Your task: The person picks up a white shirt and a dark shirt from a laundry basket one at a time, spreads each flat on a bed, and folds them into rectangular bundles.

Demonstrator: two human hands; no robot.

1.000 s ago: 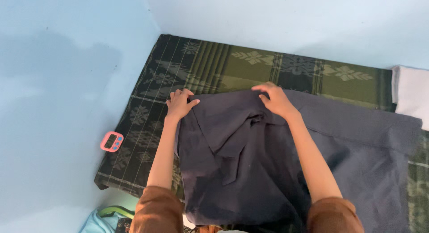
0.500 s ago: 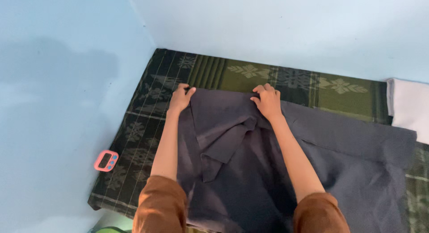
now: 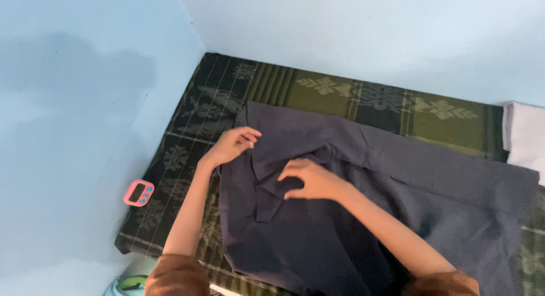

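A large dark grey cloth [image 3: 363, 205] lies spread over a green patterned mattress cover [image 3: 318, 91] that fills the corner between two light blue walls [image 3: 74, 103]; the cloth reaches from the left part of the cover to its right side, and it has a folded flap near its upper left corner. The left hand [image 3: 233, 145] rests at the left edge of the cloth, beside this flap; its fingers [image 3: 250, 136] are loose and slightly curled, they touch the fabric but I cannot tell if they pinch it. The right hand [image 3: 309, 179] lies on the middle of the cloth, just to the right of the flap; its fingers are bent and spread, pressing on the fabric and not closed around anything. Both arms come from the lower edge, with brown sleeves [image 3: 176, 276]. A small pink timer [image 3: 139, 193] lies to the left of the cover; a white pillow [image 3: 525, 140] is at the right edge, near the far side of the cloth.
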